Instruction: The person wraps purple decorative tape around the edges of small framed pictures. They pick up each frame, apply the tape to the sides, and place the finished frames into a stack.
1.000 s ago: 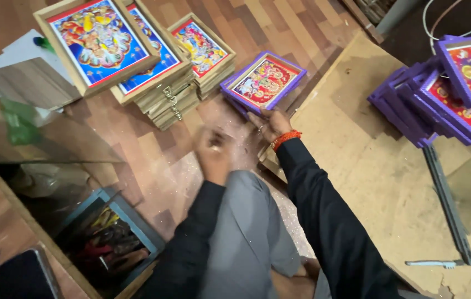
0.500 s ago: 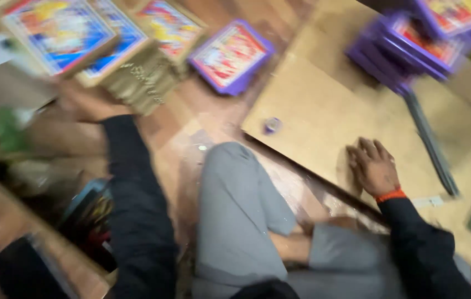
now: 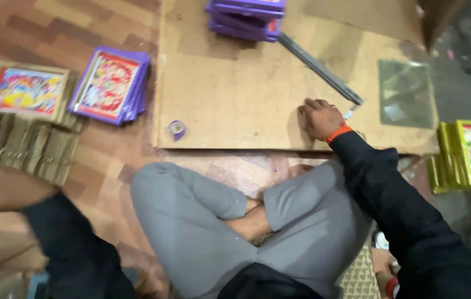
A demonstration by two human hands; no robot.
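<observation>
I sit cross-legged on a reddish-brown tiled floor [image 3: 64, 33], with one large flat sheet of brown board [image 3: 235, 94] lying in front of my knees. My right hand [image 3: 320, 118] rests palm down on that board near its front edge, fingers loosely curled and holding nothing. My left hand is out of the picture; only its dark sleeve [image 3: 69, 249] shows, so I cannot tell its state. Just beyond my right hand lies one long grey metal strip [image 3: 319, 67], and one clear glass pane [image 3: 406, 93] is further right. One stack of purple-framed pictures [image 3: 246, 16] sits at the board's far edge, and another [image 3: 111, 84] is on the floor. One small purple tape roll [image 3: 177, 129] stands at the board's left corner.
</observation>
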